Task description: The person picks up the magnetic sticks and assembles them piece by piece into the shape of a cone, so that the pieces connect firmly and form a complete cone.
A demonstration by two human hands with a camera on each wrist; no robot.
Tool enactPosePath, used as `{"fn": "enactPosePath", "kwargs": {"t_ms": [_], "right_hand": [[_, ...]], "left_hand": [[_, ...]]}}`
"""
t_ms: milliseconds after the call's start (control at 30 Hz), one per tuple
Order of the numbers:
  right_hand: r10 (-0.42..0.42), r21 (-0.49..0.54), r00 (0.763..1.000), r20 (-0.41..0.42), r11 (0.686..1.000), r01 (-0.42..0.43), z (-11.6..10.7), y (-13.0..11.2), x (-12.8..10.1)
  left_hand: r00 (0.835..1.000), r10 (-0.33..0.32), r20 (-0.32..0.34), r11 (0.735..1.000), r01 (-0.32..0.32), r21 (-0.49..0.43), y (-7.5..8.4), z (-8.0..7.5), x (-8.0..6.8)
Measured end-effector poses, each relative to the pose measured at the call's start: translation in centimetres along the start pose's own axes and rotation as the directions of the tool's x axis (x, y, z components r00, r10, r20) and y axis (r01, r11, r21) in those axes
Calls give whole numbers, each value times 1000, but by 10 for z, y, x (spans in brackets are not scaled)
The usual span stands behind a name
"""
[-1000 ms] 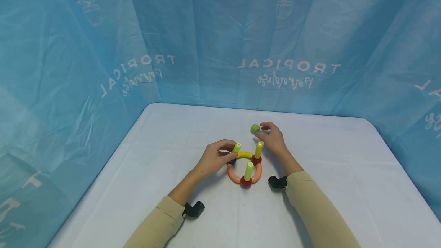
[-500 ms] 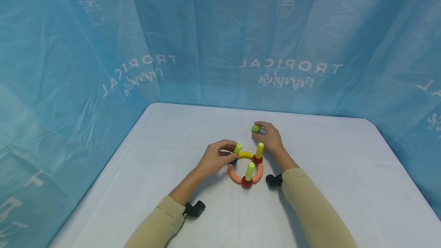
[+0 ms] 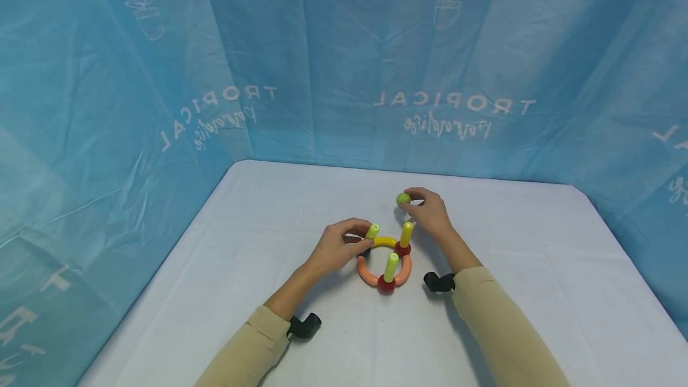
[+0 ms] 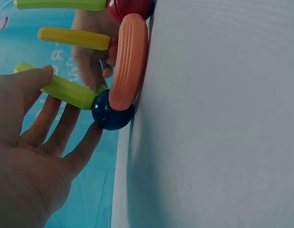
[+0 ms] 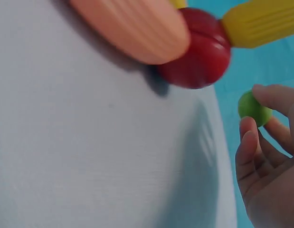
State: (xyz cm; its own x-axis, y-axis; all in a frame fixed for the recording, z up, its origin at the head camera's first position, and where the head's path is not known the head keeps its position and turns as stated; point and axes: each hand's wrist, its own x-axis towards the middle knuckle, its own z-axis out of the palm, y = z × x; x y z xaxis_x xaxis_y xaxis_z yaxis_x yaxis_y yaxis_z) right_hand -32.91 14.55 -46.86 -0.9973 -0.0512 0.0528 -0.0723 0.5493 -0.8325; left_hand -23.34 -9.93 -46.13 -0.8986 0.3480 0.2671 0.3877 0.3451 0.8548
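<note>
In the middle of the white table (image 3: 226, 291) sits a little toy ring (image 3: 371, 275), and a fair bit of it is hard to see from the head view: the left hand (image 3: 337, 246) covers the ring's left side, so the blue ball (image 4: 111, 113) there only shows properly in the left wrist view. Both wrist views crop the toy, with the red ball (image 5: 198, 51) and the orange curved piece (image 4: 128, 59) cut off at the frame edges, and the right wrist view is pretty blurry up close. The ring itself is made of curved ribbed segments, orange ones plus a yellow one at the back, joined by round glossy balls, two dark red and one blue. Out of each ball a ribbed peg sticks up: a lime green peg (image 3: 371, 231) on the left, a yellow peg (image 3: 406, 233) at the right and another lime one (image 3: 390, 266) at the front. It all looks like smooth plastic. The left hand has its fingers loosely curled round the lime green peg, thumb tip on the top end, fingertips down by the blue ball. The right hand (image 3: 430, 214) is just behind the ring, off the toy, pinching a small green ball (image 3: 403, 199) between thumb and fingertips, held a bit above the table. Tan sleeves (image 3: 500, 327) cover both forearms, and wrinkly blue cloth (image 3: 322, 46) hangs all around.
</note>
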Motion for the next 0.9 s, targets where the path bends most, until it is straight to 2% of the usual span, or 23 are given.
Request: {"fn": "enactPosePath", "kwargs": {"t_ms": [200, 367, 567, 733, 900], "right_hand": [[-56, 59, 998, 25, 997, 55, -7, -12, -9], [-138, 94, 990, 20, 986, 135, -12, -22, -19], [-271, 60, 962, 34, 961, 268, -19, -34, -31], [-328, 84, 942, 74, 943, 321, -22, -41, -42], [-398, 108, 912, 103, 916, 387, -25, -46, -50]], "left_hand": [[1000, 1, -2, 1000, -1, -6, -1, 0, -1], [1000, 5, 1, 1000, -5, 0, -1, 0, 1], [1000, -8, 12, 1000, 7, 17, 0, 0, 1], [1000, -11, 23, 1000, 11, 9, -1, 0, 1], [1000, -7, 28, 1000, 6, 15, 0, -1, 0]]}}
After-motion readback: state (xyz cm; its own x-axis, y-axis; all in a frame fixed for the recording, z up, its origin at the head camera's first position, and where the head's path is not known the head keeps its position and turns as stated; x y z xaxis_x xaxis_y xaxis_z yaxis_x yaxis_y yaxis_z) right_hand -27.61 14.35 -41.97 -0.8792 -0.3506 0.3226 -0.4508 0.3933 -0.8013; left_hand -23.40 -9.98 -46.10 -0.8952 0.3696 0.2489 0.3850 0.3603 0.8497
